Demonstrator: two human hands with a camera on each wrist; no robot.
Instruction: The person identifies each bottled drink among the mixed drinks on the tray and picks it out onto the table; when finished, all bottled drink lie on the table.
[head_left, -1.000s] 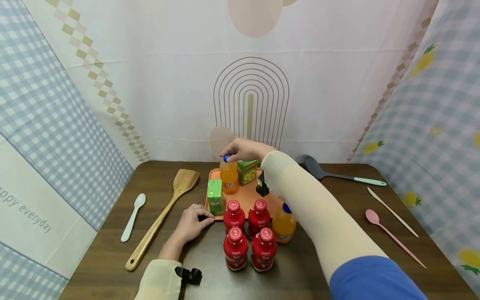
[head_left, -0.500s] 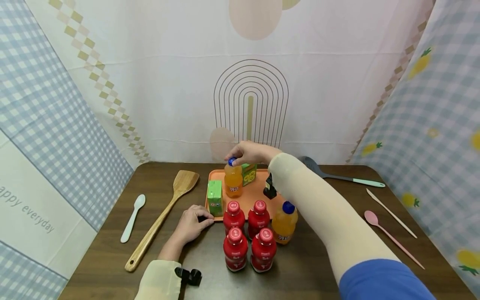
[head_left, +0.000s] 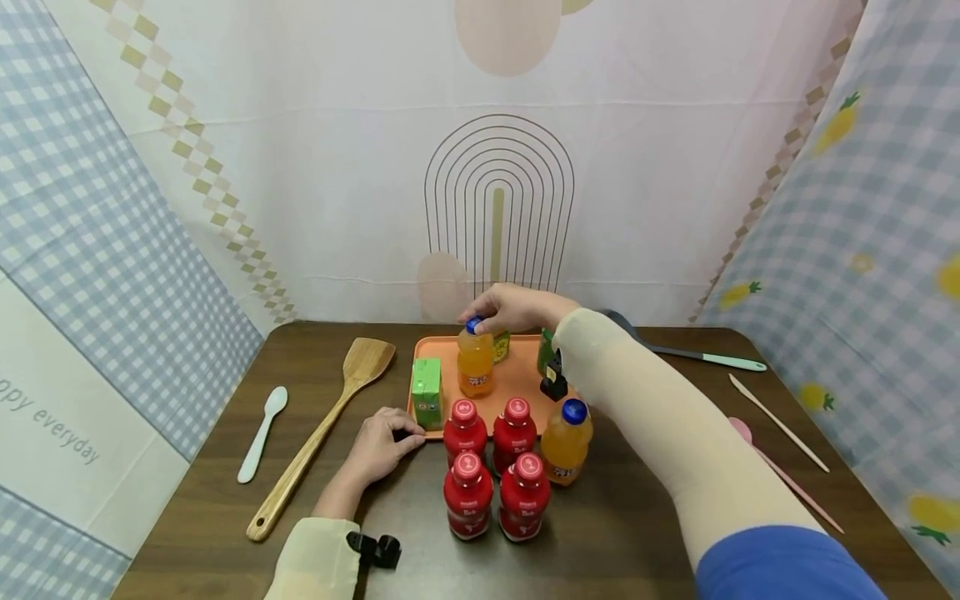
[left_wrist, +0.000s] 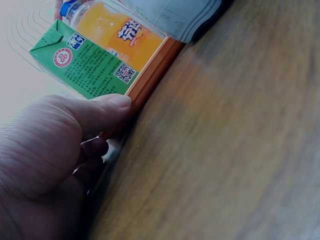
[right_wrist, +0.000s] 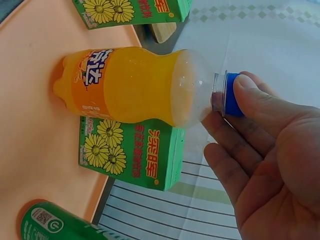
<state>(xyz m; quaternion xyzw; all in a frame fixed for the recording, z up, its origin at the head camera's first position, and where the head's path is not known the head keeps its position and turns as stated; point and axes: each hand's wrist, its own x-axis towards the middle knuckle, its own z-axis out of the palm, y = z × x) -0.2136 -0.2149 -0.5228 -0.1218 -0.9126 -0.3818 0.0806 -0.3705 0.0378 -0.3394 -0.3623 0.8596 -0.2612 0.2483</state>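
Observation:
My right hand (head_left: pixel 517 308) pinches the blue cap of an orange soda bottle (head_left: pixel 476 371), upright over the orange tray (head_left: pixel 517 383). Whether its base touches the tray I cannot tell. In the right wrist view, thumb and fingers hold the cap, and a green drink carton (right_wrist: pixel 135 155) printed with yellow flowers stands behind the bottle (right_wrist: pixel 140 87). My left hand (head_left: pixel 378 446) grips the tray's front left corner; in the left wrist view its thumb lies on the rim, fingers lower down. Another green carton (head_left: pixel 427 393) stands on the tray beside that corner.
A green can (head_left: pixel 546 350) stands at the tray's right. Several red bottles (head_left: pixel 468 496) and a second orange soda bottle (head_left: pixel 566 446) stand in front. A wooden spatula (head_left: pixel 330 429) and white spoon (head_left: pixel 262 433) lie left; a slotted turner (head_left: pixel 675 354), pink spoon (head_left: pixel 787 479) and knife (head_left: pixel 780 421) right.
My right hand has moved the orange soda bottle rightward and slightly nearer over the tray, now partly covering the rear carton. The green can has come into view. My left hand stays at the tray corner.

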